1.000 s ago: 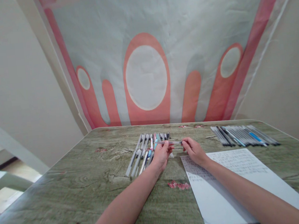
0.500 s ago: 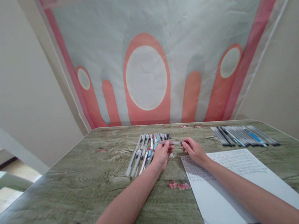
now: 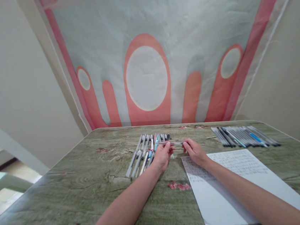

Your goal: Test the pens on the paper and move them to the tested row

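A slim pen (image 3: pixel 176 143) lies level between my two hands, above the table. My left hand (image 3: pixel 164 154) pinches its left part between thumb and fingers. At its right end, the fingertips of my right hand (image 3: pixel 194 150) are closed on the dark tip. Several pens and markers (image 3: pixel 141 155) lie side by side just left of my left hand, partly hidden by it. A sheet of paper (image 3: pixel 228 190) with handwriting lies under my right forearm.
A second row of several pens (image 3: pixel 243 136) lies at the back right of the wood-patterned table (image 3: pixel 80 191). Behind the table's far edge hangs a grey and red printed sheet (image 3: pixel 178 23). A pale chair (image 3: pixel 1 181) stands at the left.
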`<act>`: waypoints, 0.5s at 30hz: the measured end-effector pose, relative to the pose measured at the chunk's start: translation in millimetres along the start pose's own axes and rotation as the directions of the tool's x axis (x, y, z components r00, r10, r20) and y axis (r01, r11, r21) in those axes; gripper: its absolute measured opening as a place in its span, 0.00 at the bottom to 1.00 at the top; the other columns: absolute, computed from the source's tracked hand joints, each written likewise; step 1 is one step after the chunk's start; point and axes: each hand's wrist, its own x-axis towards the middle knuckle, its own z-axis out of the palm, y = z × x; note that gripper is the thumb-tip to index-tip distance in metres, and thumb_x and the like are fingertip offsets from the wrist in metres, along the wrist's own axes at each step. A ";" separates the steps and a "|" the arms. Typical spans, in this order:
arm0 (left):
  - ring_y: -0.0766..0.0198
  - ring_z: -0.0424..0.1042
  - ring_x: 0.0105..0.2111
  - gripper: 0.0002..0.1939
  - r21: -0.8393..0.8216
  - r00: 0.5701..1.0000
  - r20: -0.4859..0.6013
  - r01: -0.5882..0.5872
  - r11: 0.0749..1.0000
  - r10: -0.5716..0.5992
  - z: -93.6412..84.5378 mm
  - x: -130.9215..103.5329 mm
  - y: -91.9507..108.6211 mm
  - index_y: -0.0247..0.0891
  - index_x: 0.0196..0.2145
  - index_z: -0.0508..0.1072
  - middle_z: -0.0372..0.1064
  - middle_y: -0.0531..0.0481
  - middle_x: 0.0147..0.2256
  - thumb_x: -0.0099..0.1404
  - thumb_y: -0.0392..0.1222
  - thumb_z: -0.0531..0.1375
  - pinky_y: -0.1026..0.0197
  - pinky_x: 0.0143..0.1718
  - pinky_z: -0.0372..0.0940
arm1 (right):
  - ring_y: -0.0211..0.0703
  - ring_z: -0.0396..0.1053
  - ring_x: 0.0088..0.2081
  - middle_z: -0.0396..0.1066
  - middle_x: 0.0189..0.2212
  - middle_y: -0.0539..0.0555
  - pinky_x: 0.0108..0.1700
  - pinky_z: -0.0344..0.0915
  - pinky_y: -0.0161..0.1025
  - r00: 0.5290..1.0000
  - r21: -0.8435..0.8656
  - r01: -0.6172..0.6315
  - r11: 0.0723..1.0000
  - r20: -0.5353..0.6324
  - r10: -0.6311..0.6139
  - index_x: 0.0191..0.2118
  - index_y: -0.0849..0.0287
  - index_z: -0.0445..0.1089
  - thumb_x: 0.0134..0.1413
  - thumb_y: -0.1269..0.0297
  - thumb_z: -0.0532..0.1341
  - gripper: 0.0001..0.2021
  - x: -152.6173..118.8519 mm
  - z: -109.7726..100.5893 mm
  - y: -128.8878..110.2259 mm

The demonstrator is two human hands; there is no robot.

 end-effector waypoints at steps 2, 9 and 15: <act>0.74 0.66 0.24 0.11 0.021 1.000 0.013 -0.009 1.000 0.008 0.2 -0.9 0.2 0.34 0.34 0.66 0.70 0.48 0.34 0.54 0.41 0.60 0.69 0.28 0.59 | 0.37 0.61 0.23 0.63 0.19 0.49 0.28 0.58 0.34 1.000 -0.021 -0.002 1.000 0.014 0.002 0.25 0.57 0.61 0.57 0.55 0.45 0.17 0.4 0.0 0.7; 0.74 0.66 0.24 0.11 -0.011 1.000 0.010 -0.007 1.000 0.007 2.0 -2.0 1.4 0.35 0.35 0.65 0.70 0.49 0.34 0.54 0.41 0.60 0.69 0.27 0.59 | 0.37 0.61 0.21 0.63 0.19 0.48 0.27 0.57 0.34 0.998 0.056 -0.055 0.997 0.022 0.054 0.26 0.57 0.61 0.58 0.53 0.43 0.18 0.2 1.5 3.6; 0.73 0.66 0.25 0.12 0.016 0.998 0.058 -0.017 1.000 0.016 2.4 -3.9 2.8 0.34 0.34 0.66 0.71 0.48 0.34 0.53 0.42 0.61 0.69 0.29 0.59 | 0.37 0.60 0.23 0.63 0.19 0.48 0.28 0.57 0.34 1.000 0.004 0.002 1.000 0.015 -0.002 0.26 0.57 0.60 0.58 0.55 0.44 0.16 0.0 -0.1 3.0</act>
